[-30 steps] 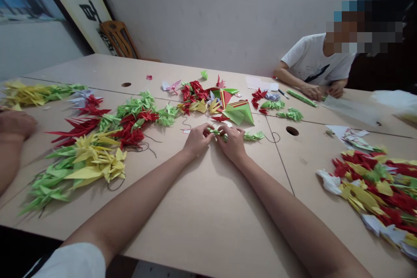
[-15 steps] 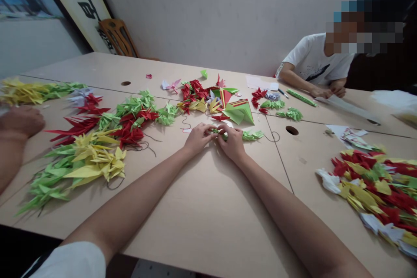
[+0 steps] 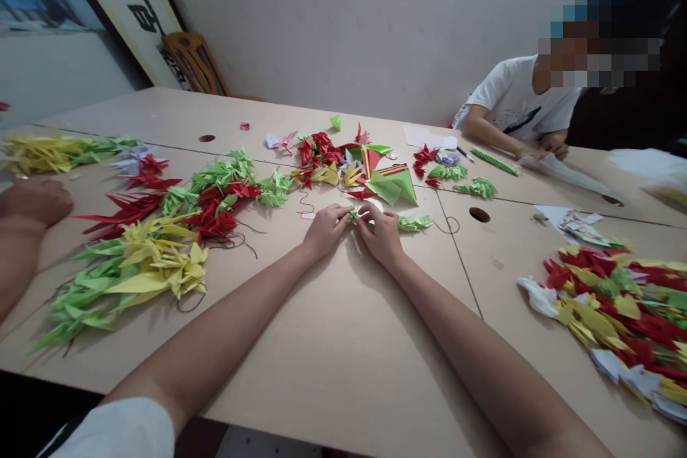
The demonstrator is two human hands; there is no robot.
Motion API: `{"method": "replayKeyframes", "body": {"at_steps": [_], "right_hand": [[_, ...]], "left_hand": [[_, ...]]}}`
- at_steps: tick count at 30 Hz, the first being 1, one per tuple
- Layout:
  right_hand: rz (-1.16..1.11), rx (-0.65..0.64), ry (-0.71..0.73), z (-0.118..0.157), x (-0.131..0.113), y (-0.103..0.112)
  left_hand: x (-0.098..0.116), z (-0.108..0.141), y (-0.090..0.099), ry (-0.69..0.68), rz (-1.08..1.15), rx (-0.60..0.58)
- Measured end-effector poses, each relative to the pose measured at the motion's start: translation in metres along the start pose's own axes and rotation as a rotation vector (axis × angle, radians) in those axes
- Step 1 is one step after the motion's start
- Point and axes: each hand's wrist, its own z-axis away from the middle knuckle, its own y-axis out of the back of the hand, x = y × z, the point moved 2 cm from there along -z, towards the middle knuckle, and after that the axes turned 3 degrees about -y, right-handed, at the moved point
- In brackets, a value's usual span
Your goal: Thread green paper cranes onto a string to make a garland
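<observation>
Green paper piece [image 3: 353, 214] between the fingertips of both hands, at the middle of the desk [image 3: 333, 343]. Left hand [image 3: 326, 230]: thumb and forefinger pinched on its left end. Right hand [image 3: 382, 230]: fingers curled over, closed on its right side. Green folded strand [image 3: 416, 224] lies out past the right hand; any join hidden beneath the knuckles. Dark thread [image 3: 456, 226] loops near its far end.

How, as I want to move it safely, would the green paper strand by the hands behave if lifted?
The green paper strand looks like folded paper, so probably light. Dark thread at its end suggests it may flop. Its thin folds could crush easily.
</observation>
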Motion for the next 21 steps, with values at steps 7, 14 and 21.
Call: {"method": "replayKeyframes", "body": {"at_steps": [7, 14, 21], "right_hand": [[0.076, 0.01, -0.01, -0.001, -0.003, 0.003], [0.056, 0.016, -0.014, 0.0, -0.004, 0.005], [0.046, 0.044, -0.028, 0.001, -0.005, 0.006]], "left_hand": [[0.007, 0.003, 0.003, -0.052, -0.007, 0.021], [0.005, 0.005, 0.004, -0.035, 0.023, 0.076], [0.015, 0.009, 0.007, -0.056, -0.049, 0.088]]}}
